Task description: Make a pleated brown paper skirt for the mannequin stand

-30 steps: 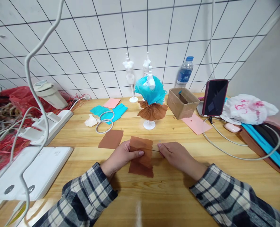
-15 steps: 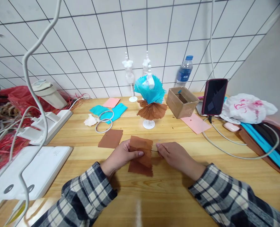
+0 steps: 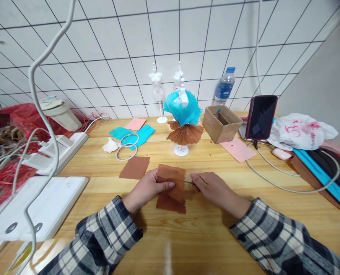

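My left hand pinches a piece of brown paper above the wooden table, thumb on top. The paper's right edge is jagged. At that edge, my right hand is closed on a thin dark tool, whose tip reaches the paper; most of the tool is hidden by the fingers. A flat brown sheet lies just beyond my left hand. Behind the hands, a small white mannequin wears a pleated turquoise top piece and a brown pleated skirt.
Two rings lie by turquoise paper at the back left. A cardboard box, a bottle and a phone stand at the back right. A power strip and white device are at left, behind a hanging cable.
My right hand has shifted very slightly to the right, and a little more of the thin tool shows at the paper's edge. My left hand holds the paper as before.
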Available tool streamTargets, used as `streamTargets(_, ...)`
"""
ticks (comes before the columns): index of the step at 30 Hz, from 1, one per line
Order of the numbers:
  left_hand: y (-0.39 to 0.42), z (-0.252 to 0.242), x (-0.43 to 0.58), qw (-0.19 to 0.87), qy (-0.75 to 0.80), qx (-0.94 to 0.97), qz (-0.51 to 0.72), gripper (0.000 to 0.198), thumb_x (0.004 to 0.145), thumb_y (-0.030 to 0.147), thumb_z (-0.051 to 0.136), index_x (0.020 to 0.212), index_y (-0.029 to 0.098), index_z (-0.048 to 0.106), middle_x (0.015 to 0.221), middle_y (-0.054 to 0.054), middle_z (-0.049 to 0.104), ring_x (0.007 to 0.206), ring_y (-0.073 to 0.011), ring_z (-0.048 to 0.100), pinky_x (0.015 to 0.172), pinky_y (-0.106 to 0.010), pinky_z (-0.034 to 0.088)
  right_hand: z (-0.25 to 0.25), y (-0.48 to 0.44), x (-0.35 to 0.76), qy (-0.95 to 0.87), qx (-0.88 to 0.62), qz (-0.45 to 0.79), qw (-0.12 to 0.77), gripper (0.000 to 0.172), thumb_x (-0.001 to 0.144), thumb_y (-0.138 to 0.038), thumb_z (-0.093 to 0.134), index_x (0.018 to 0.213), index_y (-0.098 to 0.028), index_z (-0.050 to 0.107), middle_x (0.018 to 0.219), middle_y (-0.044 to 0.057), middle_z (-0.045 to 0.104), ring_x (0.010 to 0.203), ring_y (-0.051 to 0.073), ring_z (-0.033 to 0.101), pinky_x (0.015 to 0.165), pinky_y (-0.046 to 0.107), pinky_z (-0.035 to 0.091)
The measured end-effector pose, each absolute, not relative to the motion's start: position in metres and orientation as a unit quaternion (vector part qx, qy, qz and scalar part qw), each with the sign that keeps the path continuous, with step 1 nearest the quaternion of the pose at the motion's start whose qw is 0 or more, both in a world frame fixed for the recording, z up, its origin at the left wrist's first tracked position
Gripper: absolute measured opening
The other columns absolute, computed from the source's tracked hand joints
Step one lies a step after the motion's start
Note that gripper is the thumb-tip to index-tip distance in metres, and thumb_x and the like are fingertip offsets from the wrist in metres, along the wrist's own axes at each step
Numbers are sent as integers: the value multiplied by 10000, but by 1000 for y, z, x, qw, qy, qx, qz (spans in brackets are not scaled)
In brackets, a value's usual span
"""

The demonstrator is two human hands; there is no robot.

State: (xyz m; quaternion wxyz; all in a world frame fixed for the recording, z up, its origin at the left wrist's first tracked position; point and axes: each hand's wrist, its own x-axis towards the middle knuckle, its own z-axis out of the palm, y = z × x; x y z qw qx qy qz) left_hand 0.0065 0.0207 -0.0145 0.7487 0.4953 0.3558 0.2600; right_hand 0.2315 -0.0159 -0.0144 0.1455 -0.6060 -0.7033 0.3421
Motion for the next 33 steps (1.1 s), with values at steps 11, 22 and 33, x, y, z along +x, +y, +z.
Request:
streamTargets(11, 22, -16, 6, 747, 358, 501, 252, 364, 721, 249, 777, 1058, 144, 688, 1070, -96, 741, 974, -267, 699, 888, -384, 539, -16, -15, 230, -717, -605, 320, 133, 578, 993, -488, 164, 628, -197, 504, 617, 22, 561, 589, 147, 468, 608, 273, 297)
streamTargets(22, 21, -16, 6, 749, 363, 490, 259, 370, 706, 240, 789, 1046, 136, 689, 1074, -102, 739, 958, -265, 701, 899, -393, 529, -15, -17, 231, -713, -600, 333, 145, 555, 993, -483, 166, 635, -201, 483, 625, 15, 563, 601, 152, 475, 608, 273, 293)
streamTargets(33, 22, -18, 5, 744, 366, 502, 247, 375, 715, 247, 784, 1058, 132, 687, 1122, -106, 723, 993, -269, 692, 900, -384, 530, -15, -15, 230, -715, -605, 320, 140, 556, 986, -504, 154, 625, -199, 447, 616, 15, 539, 588, 149, 433, 594, 276, 271)
